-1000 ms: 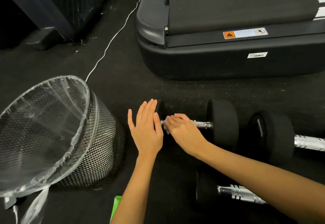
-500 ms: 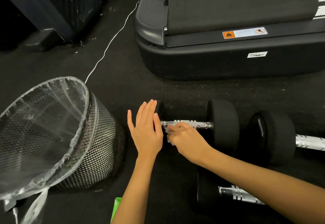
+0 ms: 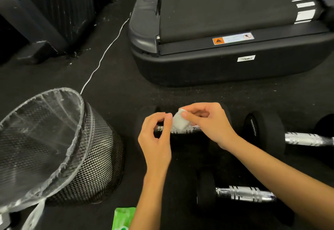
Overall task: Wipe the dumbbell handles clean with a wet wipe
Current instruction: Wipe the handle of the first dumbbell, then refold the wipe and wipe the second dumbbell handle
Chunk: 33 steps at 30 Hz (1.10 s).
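A folded white wet wipe [image 3: 179,121] is held just above the chrome handle [image 3: 191,130] of a black dumbbell lying on the dark floor. My right hand [image 3: 207,121] pinches the wipe's right side. My left hand [image 3: 155,135] pinches its left edge with thumb and forefinger. Both hands hide most of that dumbbell's black end weights. A second dumbbell [image 3: 263,134] lies to the right, its handle [image 3: 307,138] running off frame. A third dumbbell handle [image 3: 244,193] lies nearer me, partly under my right forearm.
A black mesh bin [image 3: 90,157] with a clear plastic liner stands at the left. A green wipe packet [image 3: 122,219] lies at the bottom edge. A treadmill base [image 3: 226,67] fills the far side, a white cable [image 3: 101,60] crosses the floor, and dark equipment stands far left.
My right hand lifted the wipe off the handle. My left hand left the dumbbell's left end, where it lay flat, and now pinches the wipe. The camera has moved closer.
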Tool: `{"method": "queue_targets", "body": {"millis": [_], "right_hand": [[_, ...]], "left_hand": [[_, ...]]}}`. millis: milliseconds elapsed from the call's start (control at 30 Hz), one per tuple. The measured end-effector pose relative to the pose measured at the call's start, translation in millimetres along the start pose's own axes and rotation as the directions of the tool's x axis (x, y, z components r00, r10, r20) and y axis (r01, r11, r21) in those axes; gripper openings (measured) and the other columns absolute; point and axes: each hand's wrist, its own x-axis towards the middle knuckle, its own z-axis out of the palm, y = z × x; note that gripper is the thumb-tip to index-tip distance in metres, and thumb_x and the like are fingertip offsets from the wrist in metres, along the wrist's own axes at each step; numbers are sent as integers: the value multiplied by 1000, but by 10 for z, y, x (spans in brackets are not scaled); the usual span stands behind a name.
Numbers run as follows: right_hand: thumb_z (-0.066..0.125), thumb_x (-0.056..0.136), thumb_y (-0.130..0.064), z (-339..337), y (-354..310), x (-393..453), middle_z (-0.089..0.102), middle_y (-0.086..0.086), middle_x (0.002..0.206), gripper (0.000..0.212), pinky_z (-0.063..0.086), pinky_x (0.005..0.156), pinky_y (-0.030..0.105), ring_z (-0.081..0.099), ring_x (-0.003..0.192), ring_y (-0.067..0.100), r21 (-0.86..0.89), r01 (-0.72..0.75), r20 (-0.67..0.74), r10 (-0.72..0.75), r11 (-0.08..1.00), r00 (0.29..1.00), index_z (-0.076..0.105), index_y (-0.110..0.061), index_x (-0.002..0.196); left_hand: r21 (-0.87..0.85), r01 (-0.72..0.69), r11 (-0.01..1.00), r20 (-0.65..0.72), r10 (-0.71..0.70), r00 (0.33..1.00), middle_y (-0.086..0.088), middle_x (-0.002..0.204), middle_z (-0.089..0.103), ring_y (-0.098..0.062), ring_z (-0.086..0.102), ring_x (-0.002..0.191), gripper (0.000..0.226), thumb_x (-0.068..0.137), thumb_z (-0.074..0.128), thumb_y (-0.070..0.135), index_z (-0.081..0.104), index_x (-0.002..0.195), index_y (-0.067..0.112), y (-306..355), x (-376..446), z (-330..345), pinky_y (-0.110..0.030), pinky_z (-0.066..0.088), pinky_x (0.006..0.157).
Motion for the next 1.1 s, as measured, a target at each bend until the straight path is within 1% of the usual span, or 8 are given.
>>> {"method": "queue_targets", "body": {"millis": [133,233,400,533,700,867,967,1100], "right_hand": [[73,84,-15,-13,-51,-14,76,1,89,24,58,72,27,73,84,14,94,-15,53,10,996,999,73,-18,108],[73,84,-11,-85,-72,-29,77,0,89,31,58,77,25,73,86,11,90,-25,142,12,996,990,70,-20,114],[74,82,-18,-371,133,-71,70,-13,106,27,52,92,28,63,101,2,-329,96,-204,-170,939,964,72,-26,107],[76,78,-39,-511,401,-166,52,-6,127,37,38,96,34,46,113,16,-582,20,-267,-214,813,939,66,-34,112],[68,79,-51,-484,590,-211,44,-6,129,49,43,97,33,47,115,14,-465,-32,-271,-108,885,956,58,-34,123],[66,84,-48,-422,712,-235,41,-7,134,53,42,101,26,47,121,10,-337,-16,-296,-89,941,951,51,-30,132],[63,88,-46,-371,748,-245,38,-8,140,52,33,96,13,42,127,9,-298,-11,-284,-78,955,956,47,-31,135],[61,88,-49,-399,777,-229,35,-10,143,52,35,98,20,40,129,7,-296,-7,-268,-76,955,960,45,-33,135]], "left_hand": [[-176,337,925,129,-318,939,1,101,73,-13,69,95,25,83,74,35,74,103,21,62,-17,61,-29,56,80],[-259,428,866,227,-376,898,-7,93,76,-23,72,95,16,84,73,27,78,96,16,49,60,39,-40,57,84],[12,167,986,13,-167,986,5,95,73,-11,70,92,12,87,74,16,77,91,28,-79,137,28,-31,56,83],[119,45,992,38,-50,998,0,93,66,-15,64,90,20,85,75,15,77,98,31,-189,113,74,-20,50,80],[160,5,987,75,-17,997,4,92,57,-18,63,88,29,85,76,14,75,99,40,-329,-9,220,-32,54,78],[277,-85,957,74,67,995,3,103,62,-8,61,96,13,91,68,12,76,99,19,-414,-49,293,-33,53,87],[388,-241,890,161,192,968,-7,111,69,-19,65,105,13,96,62,10,71,104,9,-520,126,400,-34,52,95],[419,-404,813,393,239,888,-6,100,72,-11,61,95,24,99,52,23,70,103,7,-702,228,536,-26,48,90]]}}
